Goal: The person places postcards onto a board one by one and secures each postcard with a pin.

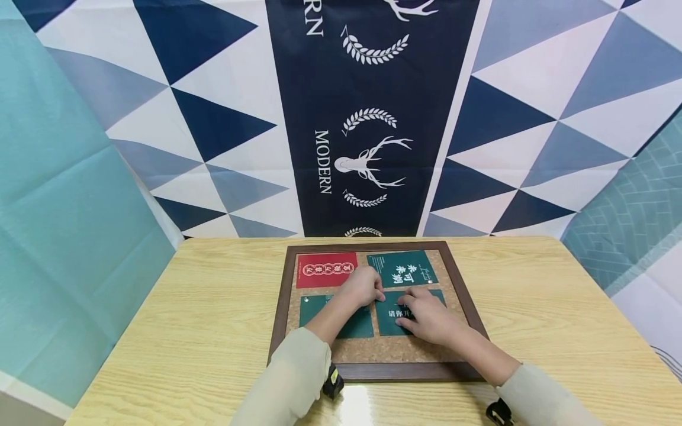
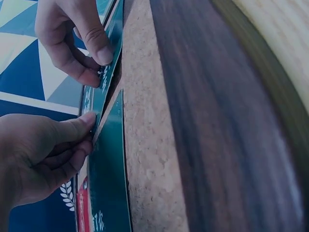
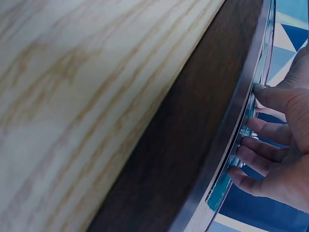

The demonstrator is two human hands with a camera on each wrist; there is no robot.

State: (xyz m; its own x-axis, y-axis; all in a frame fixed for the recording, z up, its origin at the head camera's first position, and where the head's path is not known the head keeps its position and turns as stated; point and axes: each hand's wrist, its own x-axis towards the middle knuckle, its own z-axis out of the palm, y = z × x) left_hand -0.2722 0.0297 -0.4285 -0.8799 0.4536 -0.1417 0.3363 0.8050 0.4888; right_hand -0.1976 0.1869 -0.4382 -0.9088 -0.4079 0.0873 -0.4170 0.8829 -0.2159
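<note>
A framed cork board (image 1: pixel 346 355) lies on the table, holding a red card (image 1: pixel 325 270) and several green cards. My left hand (image 1: pixel 362 287) pinches at the upper left corner of the lower right green card (image 1: pixel 389 325), its fingertips close together; what lies between them is hidden. Spread fingers of my right hand (image 1: pixel 428 313) rest on the same card's face toward its right side. In the left wrist view this card (image 2: pixel 110 77) stands slightly off the cork along its near edge. The lower left green card (image 1: pixel 357 328) lies partly under my left forearm.
The upper right green card (image 1: pixel 402 269) has a small pin (image 1: pixel 430 282) at its lower right corner. Another pin (image 1: pixel 306 300) sits on the lower left card. Around the board is a dark wooden frame (image 1: pixel 399 371). Patterned cloth (image 1: pixel 373 118) hangs behind the wooden table (image 1: pixel 213 307).
</note>
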